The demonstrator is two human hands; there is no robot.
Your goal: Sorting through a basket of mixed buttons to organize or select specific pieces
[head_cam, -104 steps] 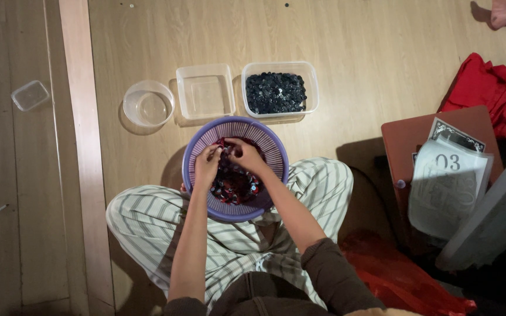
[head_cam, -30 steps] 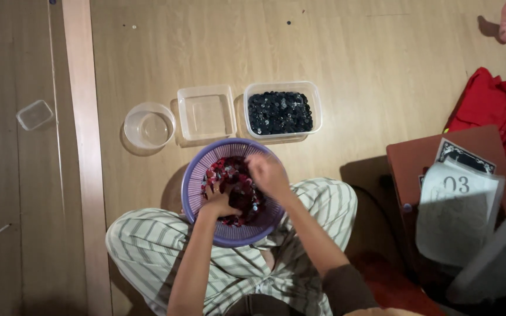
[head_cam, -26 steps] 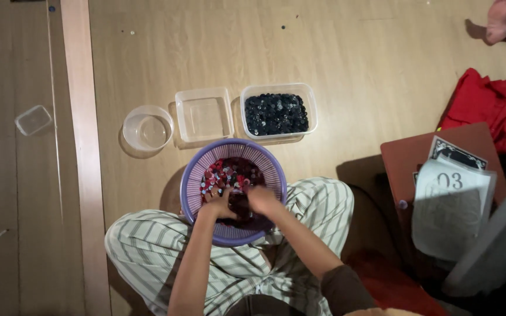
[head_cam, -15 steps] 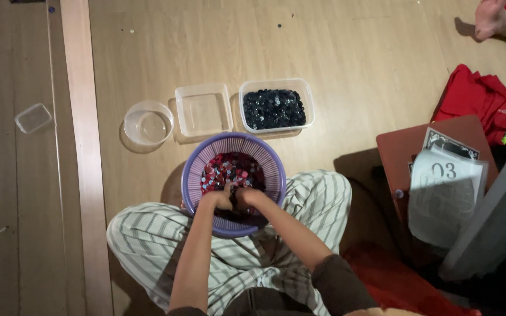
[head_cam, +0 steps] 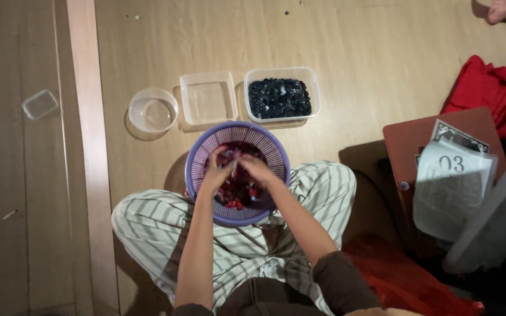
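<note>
1. L hand (head_cam: 218, 171) and R hand (head_cam: 257, 168) are meeting over the purple basket (head_cam: 199, 153) on the person's lap, fingertips pinching w/ small red/dark pieces (head_cam: 236, 193) beneath.
2. Grip contents: cannot tell.
3. Clear tub of dark pieces (head_cam: 280, 97) is sitting beyond the basket.

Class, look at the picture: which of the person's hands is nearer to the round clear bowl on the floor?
Left. The left hand is in the purple basket, on the side below the round clear bowl; the right hand is further right.
</note>
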